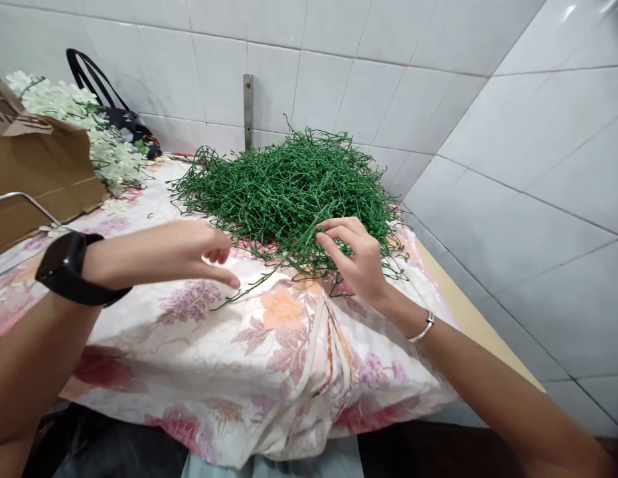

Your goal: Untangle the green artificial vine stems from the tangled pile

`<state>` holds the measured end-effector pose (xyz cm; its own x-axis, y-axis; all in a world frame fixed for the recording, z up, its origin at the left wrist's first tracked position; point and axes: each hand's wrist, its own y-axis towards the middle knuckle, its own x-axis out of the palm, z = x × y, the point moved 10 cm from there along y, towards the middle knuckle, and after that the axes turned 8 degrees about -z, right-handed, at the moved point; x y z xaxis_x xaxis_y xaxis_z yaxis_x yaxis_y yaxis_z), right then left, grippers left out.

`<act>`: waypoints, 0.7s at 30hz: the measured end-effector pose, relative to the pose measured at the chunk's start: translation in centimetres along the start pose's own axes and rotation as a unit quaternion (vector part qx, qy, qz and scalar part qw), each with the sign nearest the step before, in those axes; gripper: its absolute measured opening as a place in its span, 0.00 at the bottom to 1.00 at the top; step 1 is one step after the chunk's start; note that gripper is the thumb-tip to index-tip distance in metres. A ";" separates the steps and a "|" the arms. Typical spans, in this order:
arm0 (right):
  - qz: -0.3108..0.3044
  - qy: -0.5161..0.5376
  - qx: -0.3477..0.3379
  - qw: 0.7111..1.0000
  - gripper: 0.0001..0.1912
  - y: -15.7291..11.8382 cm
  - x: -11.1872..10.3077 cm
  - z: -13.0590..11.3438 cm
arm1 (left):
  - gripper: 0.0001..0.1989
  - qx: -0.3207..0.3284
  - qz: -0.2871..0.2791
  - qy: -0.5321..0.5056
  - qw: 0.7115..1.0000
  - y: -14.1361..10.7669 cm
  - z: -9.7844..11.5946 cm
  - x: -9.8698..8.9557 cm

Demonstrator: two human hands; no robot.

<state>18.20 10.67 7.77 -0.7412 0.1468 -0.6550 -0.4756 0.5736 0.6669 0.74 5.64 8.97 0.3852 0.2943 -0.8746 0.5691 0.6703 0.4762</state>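
Note:
A large tangled heap of thin green artificial flower stems [289, 182] lies on a floral cloth. My left hand [194, 252], with a black watch on its wrist, hovers left of the heap's front edge. Its thumb stands apart from the curled fingers and nothing shows between them. Close to that thumb, a single green stem [251, 287] lies in front of the heap. My right hand [351, 255], wearing a silver bracelet, is at the heap's front right. Its thumb and fingertips are pinched together against the stems; what sits between them is too small to make out.
White artificial flowers [117, 156] are piled at the back left, beside a cardboard box [44, 172] and a black-handled bag [124, 123]. The floral cloth [189, 352] covers the table. White tiled walls stand behind and right; a metal strip [247, 109] is fixed behind the heap.

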 end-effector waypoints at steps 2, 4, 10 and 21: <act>0.015 0.021 0.013 1.000 0.06 0.0 -0.4 0.1 | 0.25 -0.010 -0.011 0.012 1.000 -0.4 0.5 0.3; 0.022 0.047 0.020 0.998 0.05 -0.1 -0.6 0.1 | 0.26 -0.011 -0.037 0.034 0.999 -0.2 1.2 1.0; 0.016 0.049 -0.007 0.999 0.04 -0.3 -0.3 -0.9 | 0.30 -0.011 -0.116 0.138 0.984 3.7 2.5 3.1; -0.018 0.028 -0.034 0.999 0.04 -0.3 0.0 -1.4 | 0.12 -0.007 -0.021 -0.225 0.974 6.8 2.1 6.7</act>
<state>17.68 9.35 8.03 -0.7475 0.0811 -0.6593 -0.5321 0.5209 0.6675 8.67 10.75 6.57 0.6425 -0.0604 -0.7639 0.5830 0.6854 0.4362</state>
